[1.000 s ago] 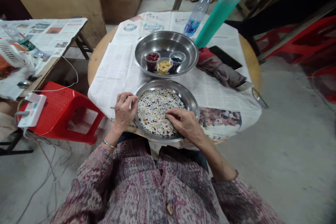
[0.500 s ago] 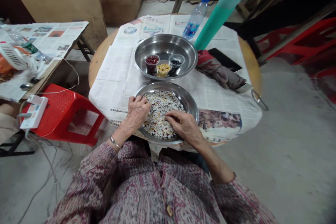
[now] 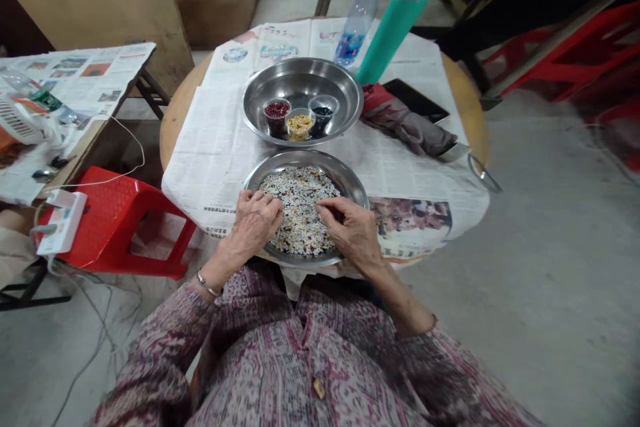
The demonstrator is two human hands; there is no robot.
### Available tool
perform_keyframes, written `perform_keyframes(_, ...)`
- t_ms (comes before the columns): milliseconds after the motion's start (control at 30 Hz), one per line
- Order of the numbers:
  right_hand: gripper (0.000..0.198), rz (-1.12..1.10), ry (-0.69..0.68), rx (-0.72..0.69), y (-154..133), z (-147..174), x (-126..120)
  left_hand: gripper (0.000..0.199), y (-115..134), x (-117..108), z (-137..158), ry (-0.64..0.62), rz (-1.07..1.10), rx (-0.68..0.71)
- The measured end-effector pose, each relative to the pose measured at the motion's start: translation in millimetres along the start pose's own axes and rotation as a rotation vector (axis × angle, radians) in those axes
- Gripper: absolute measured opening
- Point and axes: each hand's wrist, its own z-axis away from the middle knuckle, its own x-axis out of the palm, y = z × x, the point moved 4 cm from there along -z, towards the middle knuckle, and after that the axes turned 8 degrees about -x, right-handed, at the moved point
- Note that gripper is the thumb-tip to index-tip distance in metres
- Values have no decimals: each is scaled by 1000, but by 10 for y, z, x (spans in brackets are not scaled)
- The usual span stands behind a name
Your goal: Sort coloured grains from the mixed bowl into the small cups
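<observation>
A shallow steel basin [image 3: 356, 188] holds a spread layer of mixed white, black, red and yellow grains and beans [image 3: 300, 203]. My left hand [image 3: 257, 217] lies over its left rim, fingers curled inward above the grains and their tips hidden. On the other side, my right hand [image 3: 353, 230] reaches over the right rim. Its thumb and forefinger are pinched together just above the grains; anything between them is too small to make out. Behind stands a second steel basin [image 3: 253, 103] with clear cups of red beans [image 3: 277, 110], yellow beans [image 3: 300, 123] and black beans [image 3: 323, 112].
Newspaper [image 3: 200, 147] covers the round table. A plastic bottle [image 3: 356, 23], a tall green cylinder [image 3: 400, 17], a folded umbrella [image 3: 410, 123] and a dark flat device [image 3: 417, 100] stand or lie at the back right. Left is a red stool [image 3: 113, 213] with a power strip [image 3: 63, 223].
The whole view has shifted slightly, moving the table and basins up and left in the picture. My right hand stays pinched over the grains; my left remains at the left rim.
</observation>
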Motion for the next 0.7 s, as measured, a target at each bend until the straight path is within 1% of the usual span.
perform_keyframes(133,18,-16,58,4,-22,7,-30,12,142,-54,67,-44,-17,61)
perform_keyframes(267,18,-6,50,2,-7,8,-19,12,228,-80,36,-24,-19,71)
perform_keyframes(400,18,-5,9,9,11,6,1,11,261,-19,6,-39,-52,91)
perform_keyframes(500,19,-18,22,8,10,7,-6,12,266,39,3,-71,-23,92)
perform_keyframes(600,19,-22,43,14,4,4,-21,14,267,53,-5,-74,133,52)
perform_keyframes(667,19,-24,44,16,-1,-1,-30,14,269,37,-21,-59,313,-7)
perform_keyframes(700,18,-26,42,15,-4,-4,-33,12,264,28,-34,-51,419,-63)
